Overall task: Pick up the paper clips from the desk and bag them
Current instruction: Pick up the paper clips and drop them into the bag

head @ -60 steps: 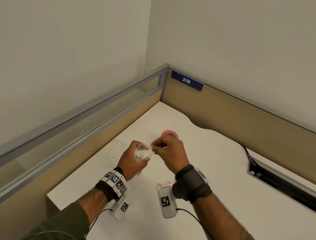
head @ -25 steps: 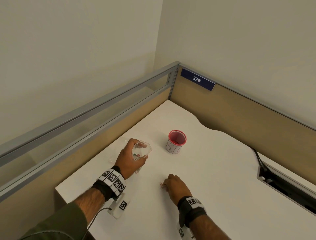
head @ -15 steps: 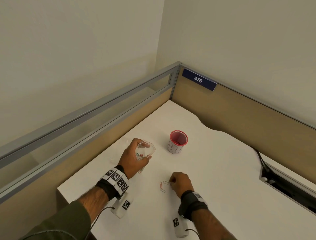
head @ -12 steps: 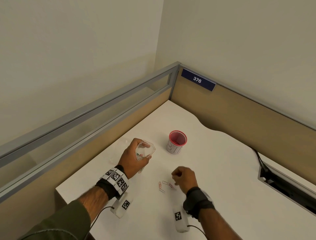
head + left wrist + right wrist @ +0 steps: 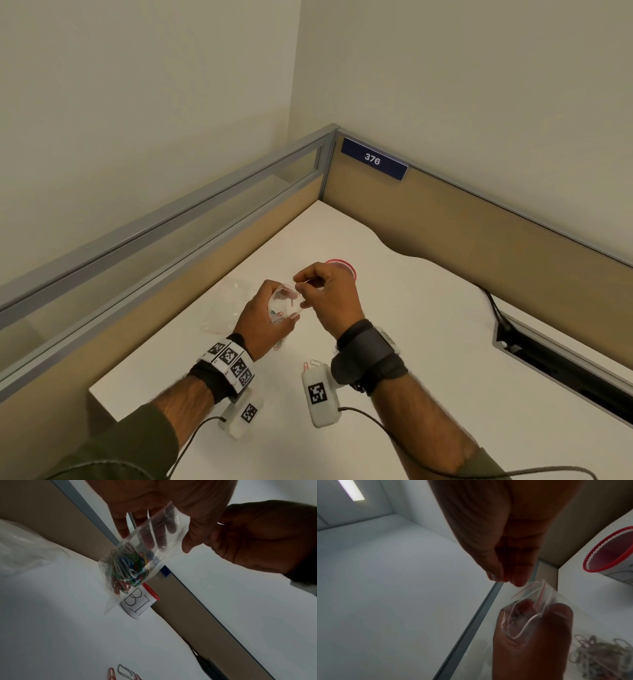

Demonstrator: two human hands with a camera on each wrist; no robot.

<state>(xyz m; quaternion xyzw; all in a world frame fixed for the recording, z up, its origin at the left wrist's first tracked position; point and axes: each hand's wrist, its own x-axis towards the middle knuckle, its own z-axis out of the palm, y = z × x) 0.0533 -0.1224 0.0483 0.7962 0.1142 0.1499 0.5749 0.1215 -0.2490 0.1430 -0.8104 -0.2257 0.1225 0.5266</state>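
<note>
1. Now that my right hand has come up from the desk to the bag, another clip gets bagged.
2. My left hand grips the bag, mouth open.
3. My right fingers pinch together at the mouth; the clip between them is hidden.
4. Loose paper clips wait on the desk.

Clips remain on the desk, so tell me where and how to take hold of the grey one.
Probably pinch the grey paper clip across its long sides, coming from above: it lies flat on the desk, with a red clip close beside it.
</note>
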